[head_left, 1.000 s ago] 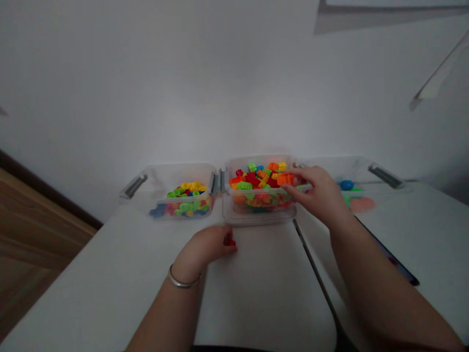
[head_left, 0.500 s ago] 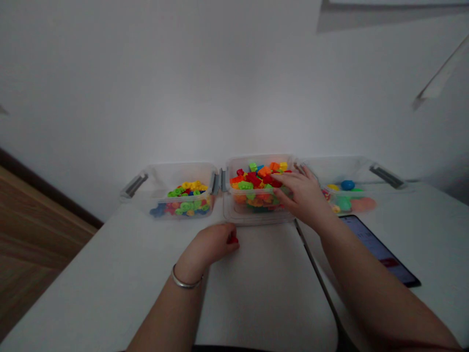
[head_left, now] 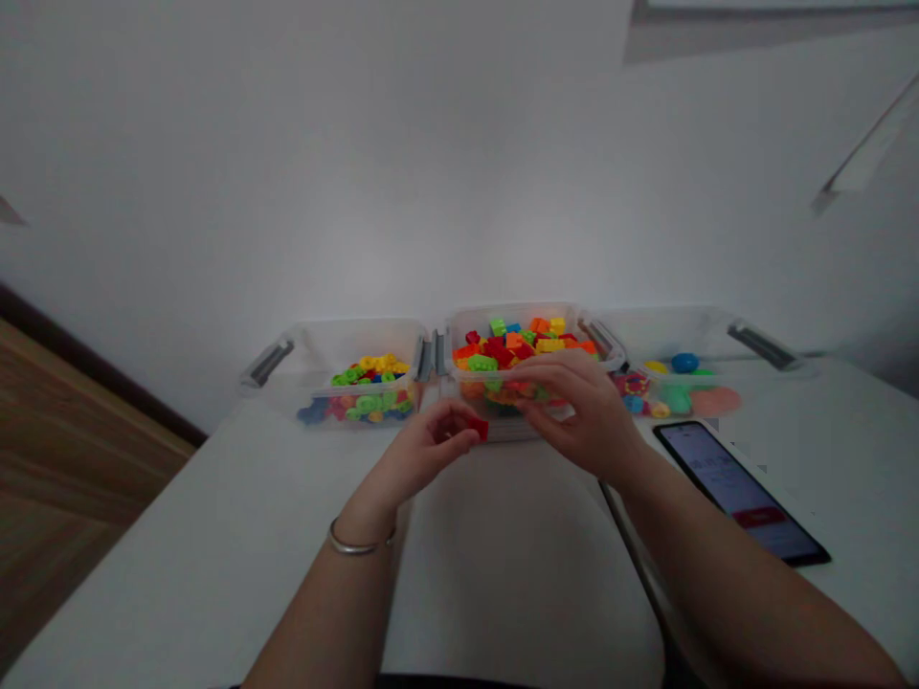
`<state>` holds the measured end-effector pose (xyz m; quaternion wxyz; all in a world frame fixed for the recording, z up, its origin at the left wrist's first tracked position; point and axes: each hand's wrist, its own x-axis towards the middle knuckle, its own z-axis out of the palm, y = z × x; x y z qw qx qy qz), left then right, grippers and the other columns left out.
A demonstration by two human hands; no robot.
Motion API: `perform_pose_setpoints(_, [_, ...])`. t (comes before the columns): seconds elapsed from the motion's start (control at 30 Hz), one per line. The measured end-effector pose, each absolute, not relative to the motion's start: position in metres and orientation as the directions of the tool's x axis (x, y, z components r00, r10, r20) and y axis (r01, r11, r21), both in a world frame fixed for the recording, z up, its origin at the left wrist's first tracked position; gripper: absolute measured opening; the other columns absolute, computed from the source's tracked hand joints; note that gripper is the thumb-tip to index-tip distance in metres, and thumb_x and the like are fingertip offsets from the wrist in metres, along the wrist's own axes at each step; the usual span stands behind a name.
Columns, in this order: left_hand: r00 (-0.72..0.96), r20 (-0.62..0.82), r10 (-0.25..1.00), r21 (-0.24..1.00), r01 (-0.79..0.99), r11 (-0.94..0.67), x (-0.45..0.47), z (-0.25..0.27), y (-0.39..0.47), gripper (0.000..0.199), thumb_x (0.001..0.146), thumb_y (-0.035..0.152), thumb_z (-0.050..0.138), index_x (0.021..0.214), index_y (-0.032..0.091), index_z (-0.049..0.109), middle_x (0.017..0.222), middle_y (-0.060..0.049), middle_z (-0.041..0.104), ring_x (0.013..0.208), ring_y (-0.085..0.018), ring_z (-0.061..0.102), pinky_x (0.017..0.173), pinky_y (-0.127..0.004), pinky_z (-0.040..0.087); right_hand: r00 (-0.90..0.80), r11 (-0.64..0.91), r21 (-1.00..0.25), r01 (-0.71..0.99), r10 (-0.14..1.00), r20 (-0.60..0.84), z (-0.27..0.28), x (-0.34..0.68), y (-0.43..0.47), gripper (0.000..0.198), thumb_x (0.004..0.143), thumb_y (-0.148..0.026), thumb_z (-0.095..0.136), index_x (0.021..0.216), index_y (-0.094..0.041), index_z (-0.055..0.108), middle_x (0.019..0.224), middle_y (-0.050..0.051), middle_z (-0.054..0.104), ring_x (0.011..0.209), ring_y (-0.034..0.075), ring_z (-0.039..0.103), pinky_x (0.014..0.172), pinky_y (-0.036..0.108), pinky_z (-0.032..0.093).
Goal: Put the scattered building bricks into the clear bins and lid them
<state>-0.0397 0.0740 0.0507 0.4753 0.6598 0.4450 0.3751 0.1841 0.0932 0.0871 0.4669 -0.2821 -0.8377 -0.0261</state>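
Note:
My left hand (head_left: 427, 442) is closed in a pinch on a small red toy block (head_left: 480, 429), held just above the tabletop in front of the middle box. The block sticks out past the fingertips. My right hand (head_left: 585, 411) faces it from the right, before the front wall of the middle clear plastic box (head_left: 459, 314). Its fingers curve with a gap between thumb and forefinger; red and orange show through there, and I see no piece plainly held. Inside that box lie several colourful building blocks (head_left: 495, 349).
To the left stands a clear box (head_left: 351, 330) of colourful pieces (head_left: 369, 383). A third clear box (head_left: 661, 321) at the right holds a blue piece (head_left: 684, 363) among others. A lit phone (head_left: 739, 493) lies beside my right forearm. A wall rises behind the white table (head_left: 179, 555).
My right hand has come out from over the middle box, down and towards me. My left hand has risen slightly and moved right with the red block, so the hands are closer together.

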Motion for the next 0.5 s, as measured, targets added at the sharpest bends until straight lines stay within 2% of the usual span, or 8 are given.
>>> perform_pose_setpoints(0.13, [0.217,0.084,0.973,0.993,0.057,-0.099,-0.035,0.046,0.077,0.043,0.074,0.051,0.07,0.097,0.016,0.06,0.083,-0.003,0.067,0.068,-0.012,0.058,0.062,-0.024,0.045,-0.505,0.878,-0.189,0.44,0.416,0.756,0.08,0.172,0.087,0.016,0.09,-0.024,0.06,0.104,-0.023,0.068,0.105,0.005,0.073,0.1,0.02,0.065,0.093,0.037,0.047])
perform_pose_setpoints(0.37, [0.115,0.064,0.991,0.996,0.048,-0.07,-0.031,0.036,0.08,0.049,0.074,0.053,0.073,0.105,0.016,0.064,0.088,-0.006,0.071,0.077,-0.016,0.066,0.067,-0.027,0.05,-0.544,0.879,-0.118,0.462,0.386,0.745,0.067,0.16,0.088,0.013,0.091,-0.023,0.059,0.099,-0.022,0.069,0.096,0.004,0.074,0.092,0.019,0.065,0.089,0.035,0.049])
perform_pose_setpoints(0.5, [0.143,0.06,0.988,0.997,0.046,-0.067,-0.031,0.035,0.081,0.049,0.074,0.053,0.073,0.104,0.015,0.067,0.09,-0.007,0.073,0.078,-0.017,0.066,0.068,-0.028,0.051,-0.527,0.844,-0.138,0.519,0.443,0.725,0.065,0.159,0.088,0.016,0.091,-0.026,0.06,0.104,-0.022,0.068,0.101,0.007,0.074,0.097,0.021,0.065,0.091,0.038,0.049])
